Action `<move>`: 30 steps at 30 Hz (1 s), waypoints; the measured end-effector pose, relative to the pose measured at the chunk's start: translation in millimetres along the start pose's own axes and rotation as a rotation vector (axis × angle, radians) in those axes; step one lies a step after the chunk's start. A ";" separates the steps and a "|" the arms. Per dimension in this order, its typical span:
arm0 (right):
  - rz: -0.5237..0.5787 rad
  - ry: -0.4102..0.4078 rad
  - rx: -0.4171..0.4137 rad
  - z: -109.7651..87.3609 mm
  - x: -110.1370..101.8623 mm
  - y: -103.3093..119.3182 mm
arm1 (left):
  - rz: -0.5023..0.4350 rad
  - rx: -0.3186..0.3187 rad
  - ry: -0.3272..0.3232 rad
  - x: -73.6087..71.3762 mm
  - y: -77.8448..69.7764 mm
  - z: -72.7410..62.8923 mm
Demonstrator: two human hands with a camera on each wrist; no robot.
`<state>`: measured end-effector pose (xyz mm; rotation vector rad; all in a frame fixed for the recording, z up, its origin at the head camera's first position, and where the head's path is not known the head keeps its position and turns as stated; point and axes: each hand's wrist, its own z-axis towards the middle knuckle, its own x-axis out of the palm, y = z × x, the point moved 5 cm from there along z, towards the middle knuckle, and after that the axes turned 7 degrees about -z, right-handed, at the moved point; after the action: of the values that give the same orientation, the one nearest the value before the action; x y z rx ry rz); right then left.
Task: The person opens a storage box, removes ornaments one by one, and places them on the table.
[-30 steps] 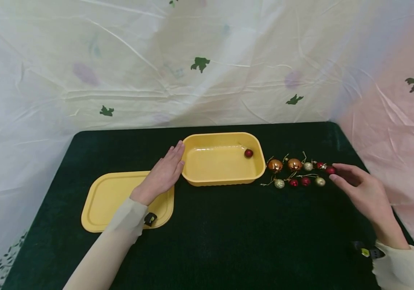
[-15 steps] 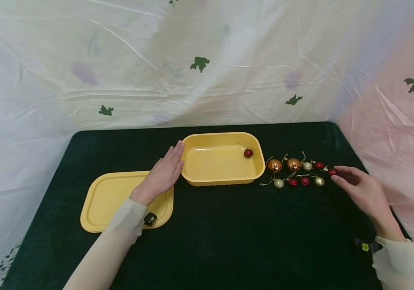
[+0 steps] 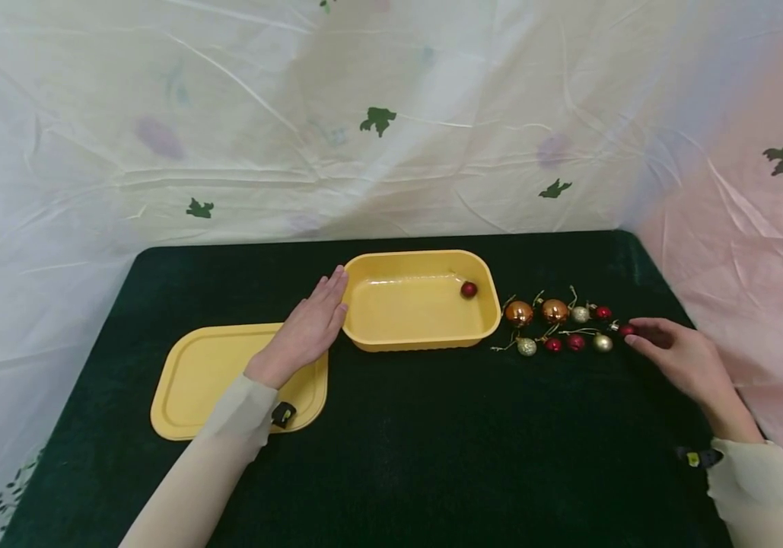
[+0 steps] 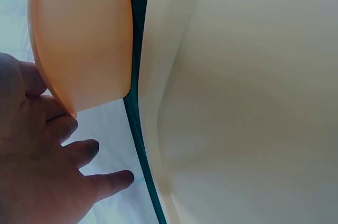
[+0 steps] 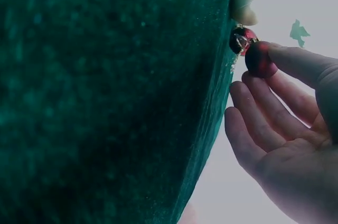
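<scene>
In the head view my left hand [image 3: 303, 323] rests with straight fingers against the left side of a yellow plastic box [image 3: 391, 323]. One dark red Christmas bauble [image 3: 469, 289] lies inside, near the right wall. Thumb and fingers of my right hand [image 3: 685, 361] pinch another red bauble [image 3: 626, 330] at the right end of a group. The right wrist view shows that red bauble [image 5: 260, 59] between thumb and fingertips, close to its neighbours. Beside the box lie copper baubles [image 3: 555, 311], gold ones [image 3: 603, 342] and small red ones [image 3: 575, 342], with gold strings.
A flat yellow lid [image 3: 202, 373] lies left of the box, partly under my left forearm. Dark green cloth [image 3: 432, 457] covers the table. A pale patterned curtain [image 3: 281, 137] hangs behind it, with a pink part at the right.
My right hand has drawn the red bauble slightly nearer to me, and a gap now shows between it and the red one behind. My left hand stays on the box.
</scene>
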<state>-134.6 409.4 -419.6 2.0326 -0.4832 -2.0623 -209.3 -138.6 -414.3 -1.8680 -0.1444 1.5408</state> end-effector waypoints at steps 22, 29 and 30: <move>-0.050 0.068 0.022 4.0 8.1 -2.6 | 0.017 0.023 -0.011 -0.6 -0.3 2.0; -0.058 0.101 0.034 3.1 7.7 -1.8 | 0.021 0.030 -0.014 -0.5 -0.4 2.8; -0.062 0.104 0.033 2.6 7.2 -1.6 | 0.023 0.031 -0.012 -0.4 -0.5 2.8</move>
<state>-137.3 408.5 -426.9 2.1876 -0.4446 -1.9821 -211.7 -137.2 -413.8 -1.8425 -0.1044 1.5620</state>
